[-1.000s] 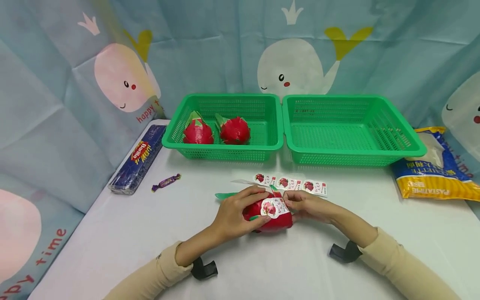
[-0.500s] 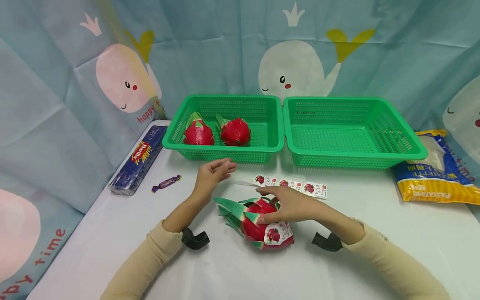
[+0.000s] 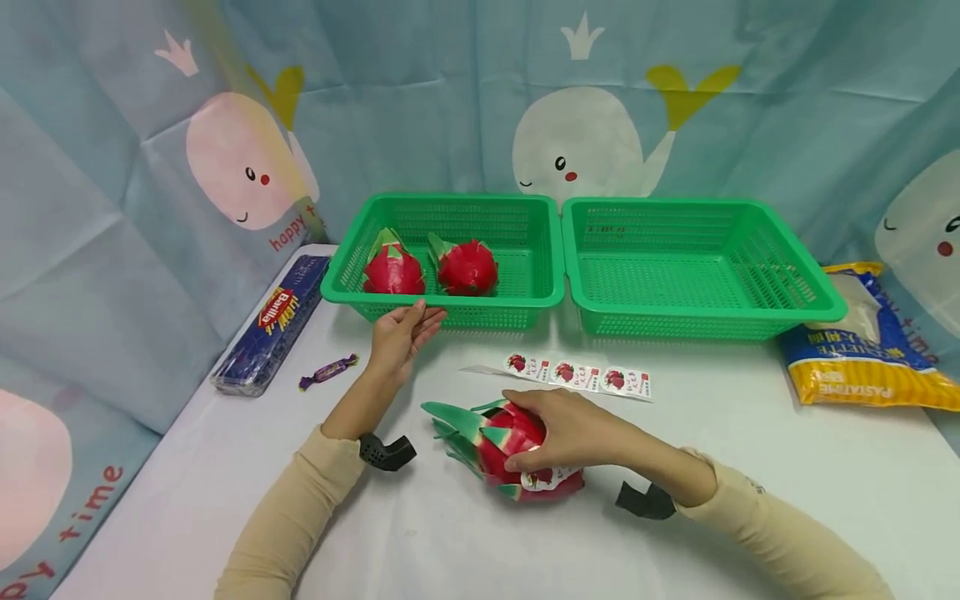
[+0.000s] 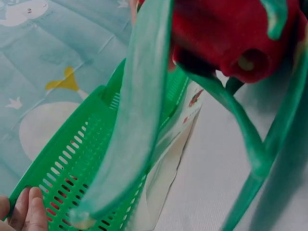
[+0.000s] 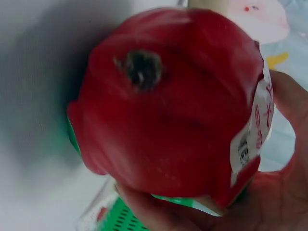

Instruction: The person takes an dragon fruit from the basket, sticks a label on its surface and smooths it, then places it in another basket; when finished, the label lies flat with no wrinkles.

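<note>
My right hand (image 3: 573, 425) grips a red dragon fruit (image 3: 491, 467) with green scales, low over the table; its thumb and fingers also show around it in the right wrist view. A white sticker (image 5: 255, 125) with fruit pictures is on the dragon fruit, partly covered by the hand in the head view. My left hand (image 3: 401, 337) pinches the front rim of the left green basket (image 3: 517, 302), thumb and fingertips on either side of it. Inside that basket lie two more dragon fruits, one at the left (image 3: 393, 268) and one near the middle (image 3: 468, 267).
A second green basket (image 3: 697, 317) stands against the first. Before them lies a strip of stickers (image 3: 576, 377). A wrapped candy (image 3: 327, 372) and a blue Barilla spaghetti pack (image 3: 273, 321) are at left, a yellow-blue pasta bag (image 3: 862, 350) at right. A patterned curtain (image 3: 450, 100) hangs behind.
The left hand let go of the dragon fruit and moved up and left to the basket rim. The right hand moved from the sticker's edge to a grip over the fruit, which has turned slightly.
</note>
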{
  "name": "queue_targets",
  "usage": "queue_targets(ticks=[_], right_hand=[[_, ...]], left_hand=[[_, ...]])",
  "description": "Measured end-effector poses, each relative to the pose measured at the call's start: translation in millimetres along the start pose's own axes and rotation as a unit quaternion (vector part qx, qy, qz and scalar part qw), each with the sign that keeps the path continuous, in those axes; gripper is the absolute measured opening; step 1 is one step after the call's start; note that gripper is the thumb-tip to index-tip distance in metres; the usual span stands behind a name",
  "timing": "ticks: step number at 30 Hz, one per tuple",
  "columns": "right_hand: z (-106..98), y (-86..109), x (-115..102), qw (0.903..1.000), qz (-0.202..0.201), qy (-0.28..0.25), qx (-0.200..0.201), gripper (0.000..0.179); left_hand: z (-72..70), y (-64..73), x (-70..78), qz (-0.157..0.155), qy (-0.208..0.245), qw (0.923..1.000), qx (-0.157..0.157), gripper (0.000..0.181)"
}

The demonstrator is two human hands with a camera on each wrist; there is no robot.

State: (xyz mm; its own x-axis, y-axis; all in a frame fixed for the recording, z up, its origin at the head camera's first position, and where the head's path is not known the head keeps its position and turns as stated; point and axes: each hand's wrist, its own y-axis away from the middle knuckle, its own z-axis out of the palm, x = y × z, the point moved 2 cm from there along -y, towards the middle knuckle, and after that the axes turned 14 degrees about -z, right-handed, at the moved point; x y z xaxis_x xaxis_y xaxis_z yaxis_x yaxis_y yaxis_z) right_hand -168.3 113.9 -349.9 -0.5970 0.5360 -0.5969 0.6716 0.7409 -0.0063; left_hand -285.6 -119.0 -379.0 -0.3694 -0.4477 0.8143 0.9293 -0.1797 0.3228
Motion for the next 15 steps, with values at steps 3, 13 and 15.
queue_targets(ticks=[3, 13, 15], right_hand=[[-0.4, 1.4, 1.5, 1.0, 0.003, -0.001, 0.009, 0.075], [-92.1, 23.2, 30.6, 0.9816, 0.083, -0.076, 0.154, 0.078], [-119.7, 29.4, 43.6, 0.9701, 0.113, -0.082, 0.199, 0.078]], left_hand=[[-0.9, -0.7, -0.9, -0.001, 0.002, 1.0, -0.003, 0.022], [-5.9, 0.2, -0.3, 0.003, 0.012, 0.9999, 0.004, 0.018], [-6.9, 0.0, 0.4, 0.006, 0.012, 0.9999, 0.005, 0.017]])
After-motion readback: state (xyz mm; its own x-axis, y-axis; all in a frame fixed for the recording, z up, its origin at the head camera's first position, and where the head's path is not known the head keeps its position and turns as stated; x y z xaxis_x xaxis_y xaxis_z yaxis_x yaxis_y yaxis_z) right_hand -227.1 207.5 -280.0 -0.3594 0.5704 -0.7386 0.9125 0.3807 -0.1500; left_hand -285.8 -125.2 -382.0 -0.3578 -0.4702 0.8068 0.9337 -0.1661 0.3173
